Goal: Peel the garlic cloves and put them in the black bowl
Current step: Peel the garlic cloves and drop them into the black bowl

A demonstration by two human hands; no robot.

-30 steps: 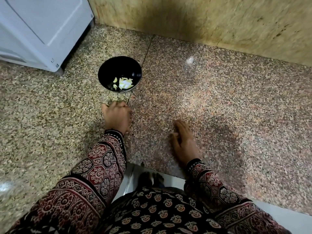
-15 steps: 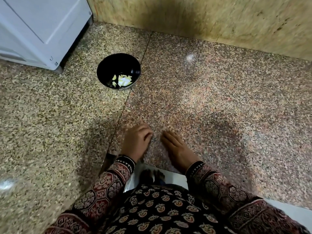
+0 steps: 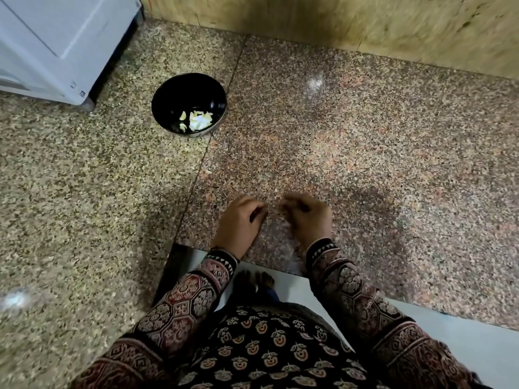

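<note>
Back from the black bowl (image 3: 179,91), left hand (image 3: 240,220) joins right hand (image 3: 307,217) near the worktop's (image 3: 365,164) front edge, fingers curled; blur hides whether they pinch anything. That bowl, back left, holds peeled garlic (image 3: 199,120).

one black bowl (image 3: 188,103) stands on the worktop (image 3: 280,169). in the bowl lie pale garlic pieces (image 3: 200,121): one bunched heap, too run together to count, and two small ones just left of it. one pale scrap (image 3: 207,172) lies a little nearer than the bowl. two hands, a left hand (image 3: 238,223) and a right hand (image 3: 306,217), are nearer still. one white appliance (image 3: 56,43) stands left of the bowl.
</note>
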